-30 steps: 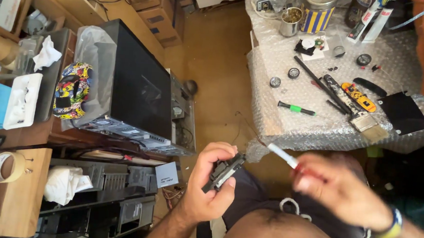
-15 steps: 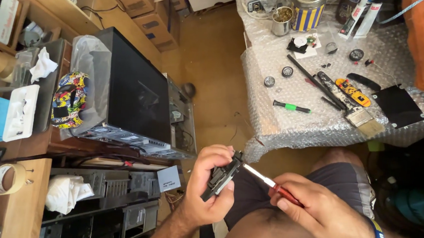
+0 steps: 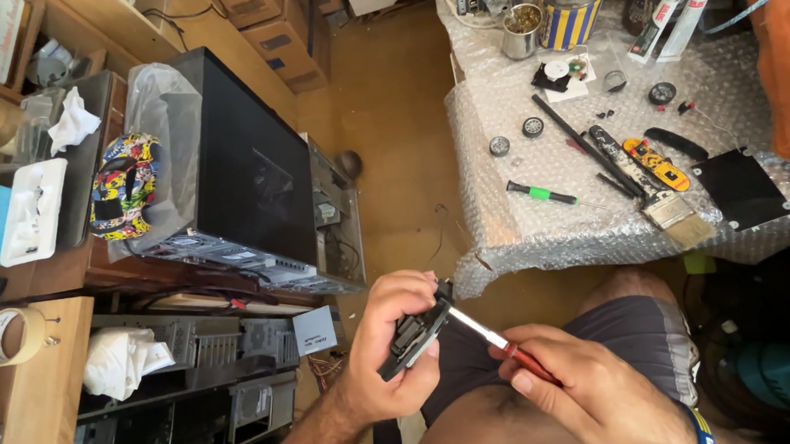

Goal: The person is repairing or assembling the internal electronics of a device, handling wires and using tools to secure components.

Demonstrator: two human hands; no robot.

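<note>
A small black device part point(image 3: 413, 333), tilted upright, sat clasped above the lap; a red-handled screwdriver point(image 3: 498, 340) lay slanted, its metal tip touching the part's upper edge

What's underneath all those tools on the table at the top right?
A sheet of clear bubble wrap covers the table and hangs over its edge. The green-handled screwdriver and flat paintbrush lie on it. The tabletop itself is hidden.

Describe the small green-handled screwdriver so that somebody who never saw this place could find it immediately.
Look at the table covered in bubble wrap at upper right. Near its front left edge, left of a flat paintbrush, lies the small screwdriver. Its bright green handle with a black end cap sets it apart from the black tools and the yellow one behind it.
</note>
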